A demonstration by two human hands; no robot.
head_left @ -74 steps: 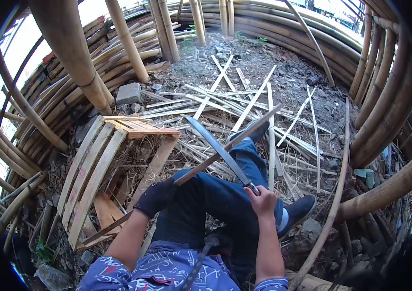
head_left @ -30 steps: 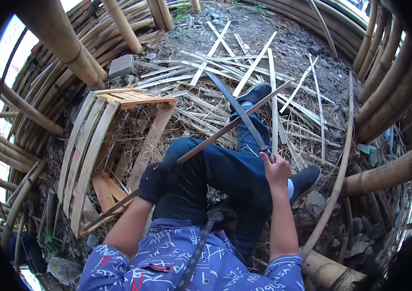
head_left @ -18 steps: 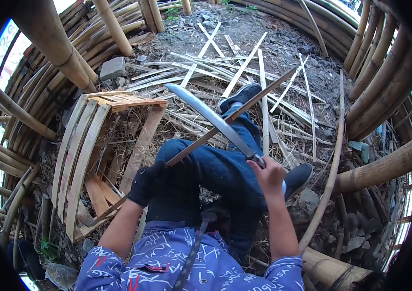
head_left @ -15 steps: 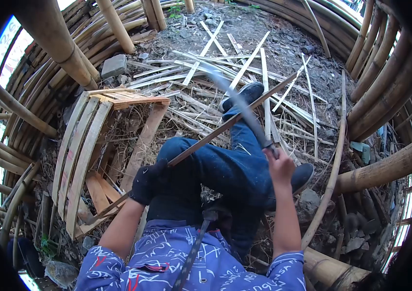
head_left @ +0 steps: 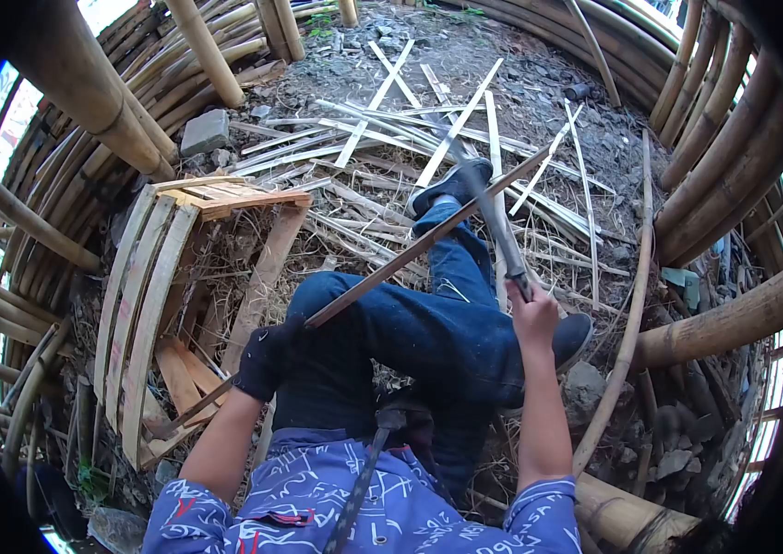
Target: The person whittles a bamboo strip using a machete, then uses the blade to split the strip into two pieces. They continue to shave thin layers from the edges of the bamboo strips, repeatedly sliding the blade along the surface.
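My left hand (head_left: 271, 358), in a black glove, is closed round a long brown bamboo strip (head_left: 410, 253). The strip slants over my bent knee, from the crate up towards the far right. Bare, my right hand (head_left: 535, 316) grips the dark handle of a machete (head_left: 499, 222). Its long blade points away from me and crosses the strip near its far end in this view, blurred towards the tip. Below the blade lies my leg in blue jeans (head_left: 456, 254), with a dark shoe (head_left: 451, 183) stretched out ahead.
A slatted wooden crate (head_left: 156, 305) lies tipped at my left. Several pale split strips (head_left: 382, 125) are scattered over the rubble ahead. A grey block (head_left: 205, 133) rests beyond the crate. Bamboo poles (head_left: 719, 319) surround the spot, with a thin curved pole (head_left: 639, 305) on the right.
The machete blade has swung right and now points more straight ahead, across the strip's far part. The left hand keeps its hold on the strip. The whole view has shifted slightly.
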